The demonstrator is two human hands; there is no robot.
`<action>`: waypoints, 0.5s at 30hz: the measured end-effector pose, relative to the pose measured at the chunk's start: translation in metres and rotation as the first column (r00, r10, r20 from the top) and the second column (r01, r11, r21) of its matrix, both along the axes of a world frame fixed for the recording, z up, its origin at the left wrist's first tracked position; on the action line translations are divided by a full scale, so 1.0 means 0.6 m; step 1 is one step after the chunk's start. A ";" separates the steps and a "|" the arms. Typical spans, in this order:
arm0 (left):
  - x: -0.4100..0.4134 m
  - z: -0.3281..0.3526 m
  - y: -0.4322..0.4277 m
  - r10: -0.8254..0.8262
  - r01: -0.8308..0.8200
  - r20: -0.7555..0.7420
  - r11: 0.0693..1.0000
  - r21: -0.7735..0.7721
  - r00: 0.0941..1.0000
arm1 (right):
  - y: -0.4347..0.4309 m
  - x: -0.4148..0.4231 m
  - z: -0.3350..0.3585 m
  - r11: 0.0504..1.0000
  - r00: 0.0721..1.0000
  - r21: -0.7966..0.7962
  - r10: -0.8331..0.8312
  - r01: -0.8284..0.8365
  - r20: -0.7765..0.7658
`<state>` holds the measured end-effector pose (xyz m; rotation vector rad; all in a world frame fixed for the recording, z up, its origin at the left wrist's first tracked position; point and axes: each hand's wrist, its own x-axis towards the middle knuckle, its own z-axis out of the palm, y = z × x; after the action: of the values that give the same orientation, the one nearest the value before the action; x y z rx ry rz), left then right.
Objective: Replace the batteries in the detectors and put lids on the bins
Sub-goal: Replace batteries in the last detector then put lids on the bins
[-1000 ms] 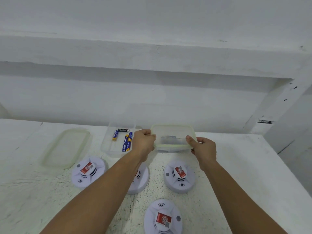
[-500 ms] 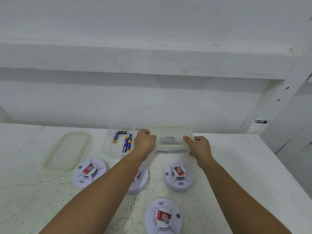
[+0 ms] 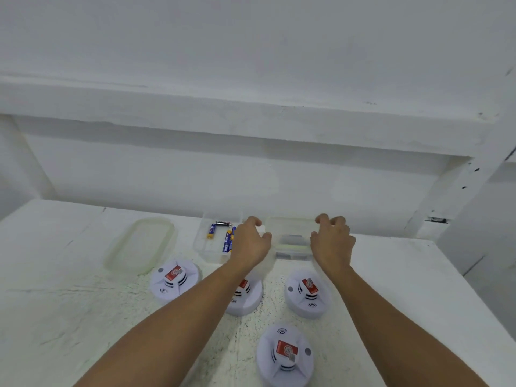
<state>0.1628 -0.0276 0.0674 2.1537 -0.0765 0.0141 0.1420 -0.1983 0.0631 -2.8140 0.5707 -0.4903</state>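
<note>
A clear bin [image 3: 293, 254] stands at the back of the white table with a translucent lid [image 3: 291, 233] lying on top of it. My left hand [image 3: 251, 243] curls over the lid's left end and my right hand [image 3: 332, 241] over its right end, thumbs on the near side. To the left stands an open clear bin [image 3: 206, 248] holding several blue and black batteries [image 3: 227, 241]. A second lid [image 3: 139, 244] lies flat further left. Several white round detectors lie in front, with one [image 3: 174, 277] at the left and another [image 3: 284, 356] nearest me.
A white wall rises just behind the bins, with a ledge jutting out above it. The table's right edge [image 3: 460, 277] runs down beside a white pillar. Two more detectors [image 3: 307, 291] lie under and between my forearms.
The lid has come down from a tilted hold onto the right bin. Both hands have slid from its near corners to its two ends, fingers bent over the top.
</note>
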 end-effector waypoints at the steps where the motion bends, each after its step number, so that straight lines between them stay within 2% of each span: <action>1: -0.004 0.003 0.009 -0.013 0.013 0.006 1.000 -0.012 1.000 | 0.007 0.001 0.003 0.999 1.000 -0.032 0.016 -0.016 0.006; 5: -0.012 0.005 0.069 -0.019 0.026 0.076 0.996 -0.089 0.997 | 0.064 0.004 0.008 0.992 0.993 -0.048 0.119 -0.118 0.018; 9: -0.013 -0.002 0.164 0.097 -0.082 0.164 0.992 -0.092 0.982 | 0.148 0.002 0.005 0.972 0.972 -0.067 0.230 -0.227 0.049; 15: 0.006 -0.028 0.339 0.219 -0.226 0.139 0.974 0.036 0.966 | 0.318 0.019 0.009 0.936 0.932 0.006 0.349 -0.351 0.101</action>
<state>0.1663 0.1757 0.0508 2.2013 0.0887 0.2904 0.1534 -0.0076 0.0683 -2.7614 0.0482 -0.5386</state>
